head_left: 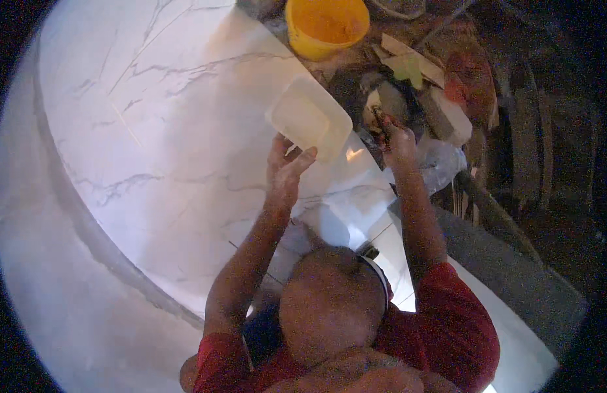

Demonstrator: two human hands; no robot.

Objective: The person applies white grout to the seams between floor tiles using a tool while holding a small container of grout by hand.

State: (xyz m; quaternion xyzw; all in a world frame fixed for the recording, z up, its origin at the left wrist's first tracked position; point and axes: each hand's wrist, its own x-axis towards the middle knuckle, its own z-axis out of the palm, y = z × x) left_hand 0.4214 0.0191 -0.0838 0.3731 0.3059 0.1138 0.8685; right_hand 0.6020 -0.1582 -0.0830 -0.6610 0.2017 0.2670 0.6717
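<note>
A white, rounded rectangular plastic tub (308,119) is tilted above the marble-patterned tiles. My left hand (290,167) grips its near edge, thumb on one side and fingers on the other. To the right, my right hand (398,143) is closed round a dark-handled tool (378,119) whose kind is not clear. Its far end reaches over a dark container or bag (349,85) with pale material (390,98) inside. Dim light and blur hide whether the tool touches that material.
An orange-yellow bucket (326,29) stands at the far edge. Beside it lie pale board offcuts (415,59) and a red bundle (470,82). Clear plastic (441,164) sits below my right wrist. White veined tiles (185,124) spread left, ending at a curved grey edge (87,223).
</note>
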